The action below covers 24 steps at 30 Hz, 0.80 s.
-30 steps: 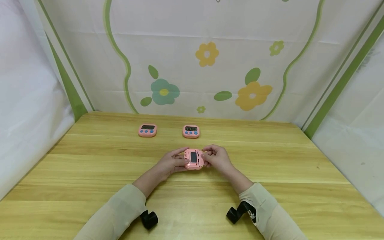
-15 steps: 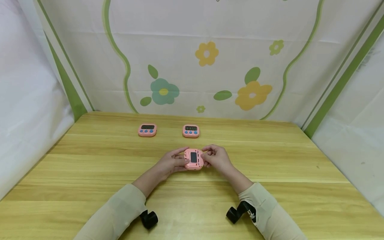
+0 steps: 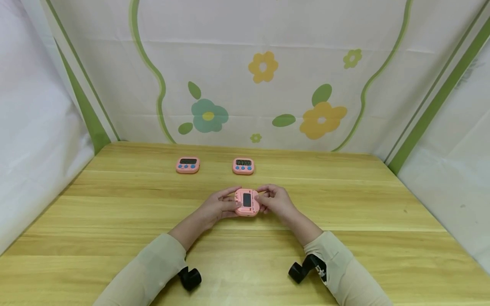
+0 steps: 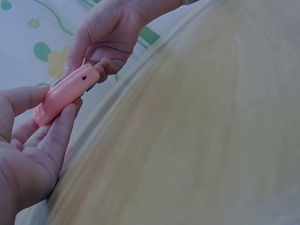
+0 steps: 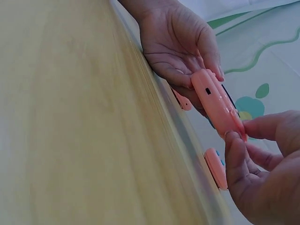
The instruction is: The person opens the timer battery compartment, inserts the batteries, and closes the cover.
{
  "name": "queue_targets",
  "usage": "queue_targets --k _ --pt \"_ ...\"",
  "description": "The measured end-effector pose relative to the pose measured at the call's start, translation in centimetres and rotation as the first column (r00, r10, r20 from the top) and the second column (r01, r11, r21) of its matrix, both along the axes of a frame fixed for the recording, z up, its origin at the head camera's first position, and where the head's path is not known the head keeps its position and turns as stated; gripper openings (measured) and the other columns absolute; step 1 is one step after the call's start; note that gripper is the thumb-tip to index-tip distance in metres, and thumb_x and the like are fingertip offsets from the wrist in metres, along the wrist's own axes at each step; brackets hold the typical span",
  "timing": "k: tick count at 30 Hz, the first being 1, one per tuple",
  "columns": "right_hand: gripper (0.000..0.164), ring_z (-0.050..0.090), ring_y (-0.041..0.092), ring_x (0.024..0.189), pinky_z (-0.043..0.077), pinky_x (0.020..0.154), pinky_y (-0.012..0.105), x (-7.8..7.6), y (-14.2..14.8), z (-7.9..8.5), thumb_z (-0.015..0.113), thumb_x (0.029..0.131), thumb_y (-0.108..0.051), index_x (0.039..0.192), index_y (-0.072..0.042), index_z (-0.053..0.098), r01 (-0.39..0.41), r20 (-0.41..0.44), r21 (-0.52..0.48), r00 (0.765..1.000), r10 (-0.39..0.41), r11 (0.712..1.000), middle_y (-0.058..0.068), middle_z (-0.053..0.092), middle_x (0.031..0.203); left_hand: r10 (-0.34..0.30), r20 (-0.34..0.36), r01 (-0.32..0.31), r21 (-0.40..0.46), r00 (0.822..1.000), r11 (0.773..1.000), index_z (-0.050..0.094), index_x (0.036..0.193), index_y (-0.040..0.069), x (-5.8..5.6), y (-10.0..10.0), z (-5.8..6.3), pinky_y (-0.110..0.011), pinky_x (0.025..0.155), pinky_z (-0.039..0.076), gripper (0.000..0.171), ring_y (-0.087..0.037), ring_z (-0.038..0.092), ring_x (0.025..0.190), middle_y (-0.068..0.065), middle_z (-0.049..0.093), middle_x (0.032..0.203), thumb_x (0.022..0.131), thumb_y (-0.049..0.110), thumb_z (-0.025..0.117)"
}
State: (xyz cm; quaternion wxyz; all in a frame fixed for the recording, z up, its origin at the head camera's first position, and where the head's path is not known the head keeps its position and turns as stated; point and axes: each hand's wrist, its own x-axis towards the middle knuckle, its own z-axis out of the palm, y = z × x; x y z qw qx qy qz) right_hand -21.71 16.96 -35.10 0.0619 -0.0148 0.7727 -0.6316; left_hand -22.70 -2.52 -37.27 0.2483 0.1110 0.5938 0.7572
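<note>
A pink digital timer (image 3: 246, 202) is held above the table in both hands, its back with a dark rectangle turned up in the head view. My left hand (image 3: 218, 209) grips its left side, thumb on the back and fingers beneath, as the left wrist view shows. At the opposite edge, my right hand (image 3: 278, 202) pinches the timer between thumb and fingers. The timer's side wall (image 5: 213, 101), with a small dark slot, faces the right wrist camera. Its display and buttons are turned away from the head view.
Two more pink timers with blue buttons lie face up farther back on the wooden table (image 3: 115, 204): a left one (image 3: 188, 165) and a right one (image 3: 243, 166). Behind them hangs a white curtain (image 3: 237, 25) with printed flowers. Black camera mounts hang at both sleeves.
</note>
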Motion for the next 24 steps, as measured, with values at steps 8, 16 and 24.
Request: queue_targets --k 8,16,24 --pt "0.037 0.054 0.016 0.062 0.049 0.056 0.026 -0.3 0.9 -0.5 0.057 0.083 -0.010 0.119 -0.004 0.050 -0.127 0.101 -0.136 0.985 0.141 0.983 0.010 0.056 0.081 -0.004 -0.001 0.004 0.027 1.000 1.000 0.034 0.132 0.006 0.0 0.0 0.1 -0.036 0.079 0.046 0.058 -0.021 0.056 0.084 -0.018 0.052 0.102 0.080 -0.002 0.057" --pt "0.047 0.057 0.017 0.062 0.050 0.057 0.025 -0.5 1.7 -1.0 0.053 0.086 -0.016 0.130 -0.007 0.038 -0.285 0.124 -0.275 0.937 0.327 0.918 0.011 0.058 0.076 -0.017 0.016 0.016 0.033 1.000 0.999 0.033 0.133 0.006 0.2 -0.1 0.4 -0.035 0.078 0.046 0.058 -0.021 0.057 0.083 -0.018 0.052 0.103 0.080 -0.002 0.056" --pt "0.047 0.057 0.020 0.067 0.051 0.060 0.028 -0.4 2.0 -1.2 0.050 0.088 -0.018 0.132 -0.010 0.033 -0.362 0.115 -0.387 0.893 0.434 0.848 0.015 0.056 0.085 -0.040 0.030 0.038 0.060 0.999 0.997 0.032 0.133 0.005 0.4 0.0 0.5 -0.036 0.079 0.046 0.059 -0.021 0.056 0.084 -0.018 0.051 0.105 0.080 -0.004 0.055"
